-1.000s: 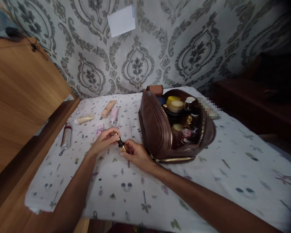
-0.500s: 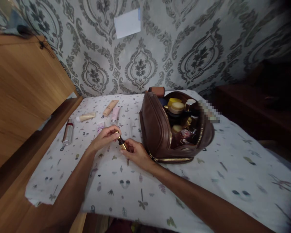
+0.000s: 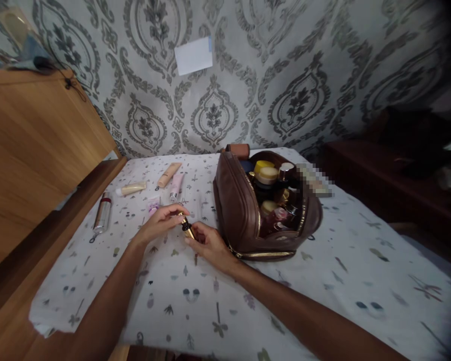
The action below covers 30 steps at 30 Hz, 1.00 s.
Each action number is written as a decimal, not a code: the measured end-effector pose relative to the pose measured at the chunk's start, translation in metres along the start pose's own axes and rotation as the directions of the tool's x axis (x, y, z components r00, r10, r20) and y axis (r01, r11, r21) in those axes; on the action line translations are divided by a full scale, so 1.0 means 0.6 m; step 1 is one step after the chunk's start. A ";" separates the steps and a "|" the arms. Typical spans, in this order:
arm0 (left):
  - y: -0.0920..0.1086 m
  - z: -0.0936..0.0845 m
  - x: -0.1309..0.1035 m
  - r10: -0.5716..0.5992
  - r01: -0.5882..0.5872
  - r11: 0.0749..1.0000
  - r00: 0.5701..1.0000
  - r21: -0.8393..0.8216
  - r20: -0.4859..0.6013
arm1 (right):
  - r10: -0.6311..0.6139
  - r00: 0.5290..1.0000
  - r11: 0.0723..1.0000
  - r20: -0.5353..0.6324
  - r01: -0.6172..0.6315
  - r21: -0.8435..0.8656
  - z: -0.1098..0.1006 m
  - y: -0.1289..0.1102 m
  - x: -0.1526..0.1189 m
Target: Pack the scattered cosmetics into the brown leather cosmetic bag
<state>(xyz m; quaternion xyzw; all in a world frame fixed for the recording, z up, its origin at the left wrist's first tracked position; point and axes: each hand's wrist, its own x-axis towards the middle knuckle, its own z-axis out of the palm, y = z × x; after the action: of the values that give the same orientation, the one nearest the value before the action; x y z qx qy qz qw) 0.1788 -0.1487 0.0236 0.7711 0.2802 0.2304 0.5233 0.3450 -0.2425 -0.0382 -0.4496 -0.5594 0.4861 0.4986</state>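
Note:
My right hand (image 3: 210, 247) is closed around the lower part of a small dark-and-gold bottle (image 3: 188, 229), held tilted over the cloth. At the bottle's top, the fingers of my left hand (image 3: 161, 222) pinch its gold cap (image 3: 182, 216). I cannot tell whether the cap is seated or loosened. Just beyond my left hand lies a small white-and-purple tube (image 3: 154, 204), partly hidden by it. To the right of my right hand stands a brown leather bag (image 3: 235, 210), unzipped, with several jars and bottles inside.
A pink tube (image 3: 176, 186), a peach tube (image 3: 169, 174), a cream tube (image 3: 133, 188) and a silver-and-brown bottle (image 3: 103, 214) lie left on the patterned white cloth (image 3: 218, 301). Wooden furniture (image 3: 45, 145) borders the left side; a patterned wall (image 3: 214, 115) rises behind.
The view has tilted slightly, so everything sits a little lower in the picture. Both hands keep their hold on the bottle and its cap, with little other movement.

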 end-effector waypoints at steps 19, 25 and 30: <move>-0.002 -0.005 -0.002 0.005 -0.005 1.000 1.000 0.015 0.026 | 0.019 1.000 1.000 -0.002 -0.019 0.001 0.002 -0.005 -0.002; 0.000 -0.008 -0.006 -0.012 0.012 1.000 0.997 0.005 0.078 | -0.012 1.000 1.000 -0.006 0.012 -0.027 0.001 -0.003 0.000; -0.002 -0.001 -0.002 -0.019 0.022 0.997 0.999 0.077 -0.033 | -0.006 1.000 1.000 -0.007 0.006 -0.024 0.001 -0.003 -0.002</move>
<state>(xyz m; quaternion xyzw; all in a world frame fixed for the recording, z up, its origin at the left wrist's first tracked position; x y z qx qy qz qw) 0.1772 -0.1491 0.0226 0.7842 0.3052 0.2263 0.4906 0.3443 -0.2442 -0.0364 -0.4556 -0.5647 0.4762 0.4968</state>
